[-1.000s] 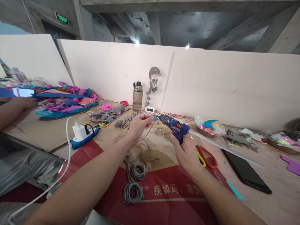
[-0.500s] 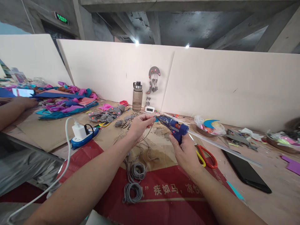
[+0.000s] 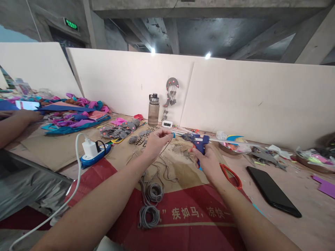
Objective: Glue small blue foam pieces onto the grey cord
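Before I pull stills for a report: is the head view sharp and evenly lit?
Head view: wide-angle bending at the edges; two ceiling lights flare; right hand and glue gun slightly motion-blurred; left hand and scissors fairly sharp; soft light, faint shadows.

- Scissors [image 3: 231,174] and phone [image 3: 272,191] lie right of my right hand [image 3: 206,162].
- Cord coils [image 3: 150,202] sit between my arms.
- Bottle [image 3: 153,111] stands beyond.

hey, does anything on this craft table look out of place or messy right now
Mostly clutter. Grey cord sprawls in loose coils and tangles over the red cloth. A black phone lies among scraps near the table edge, and red-handled scissors sit half hidden behind the right hand.
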Tool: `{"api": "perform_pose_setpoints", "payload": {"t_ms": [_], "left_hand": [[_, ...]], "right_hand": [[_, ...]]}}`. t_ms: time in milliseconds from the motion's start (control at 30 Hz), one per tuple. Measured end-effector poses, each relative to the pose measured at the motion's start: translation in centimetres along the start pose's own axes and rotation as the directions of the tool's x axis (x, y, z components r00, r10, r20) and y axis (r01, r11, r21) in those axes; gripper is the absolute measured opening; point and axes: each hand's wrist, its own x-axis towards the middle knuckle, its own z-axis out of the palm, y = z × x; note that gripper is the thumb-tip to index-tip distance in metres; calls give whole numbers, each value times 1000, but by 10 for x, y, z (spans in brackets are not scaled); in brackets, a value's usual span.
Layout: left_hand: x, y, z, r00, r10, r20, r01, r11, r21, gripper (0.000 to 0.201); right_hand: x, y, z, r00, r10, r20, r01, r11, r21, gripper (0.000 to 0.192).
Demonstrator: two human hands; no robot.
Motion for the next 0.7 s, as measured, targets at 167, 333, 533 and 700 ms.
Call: {"api": "perform_pose_setpoints", "payload": {"t_ms": [167, 333, 533, 700], "left_hand": [[-7, 0, 6, 993, 104, 62, -116, 969, 219, 17], [-13, -1, 10, 978, 143, 152, -185, 931, 316, 12], [-18, 2, 13, 972, 169, 164, -217, 913, 345, 10], [-21, 11, 14, 921, 354, 161, -386, 787, 481, 7]], "right_hand": [[17, 16, 1, 992, 56, 115, -24, 964, -265, 19], [24, 30, 0, 996, -86, 26, 75, 638, -767, 21], [15, 9, -3, 969, -222, -109, 141, 857, -496, 20], [-10, -33, 17, 995, -1, 103, -40, 917, 397, 32]]}}
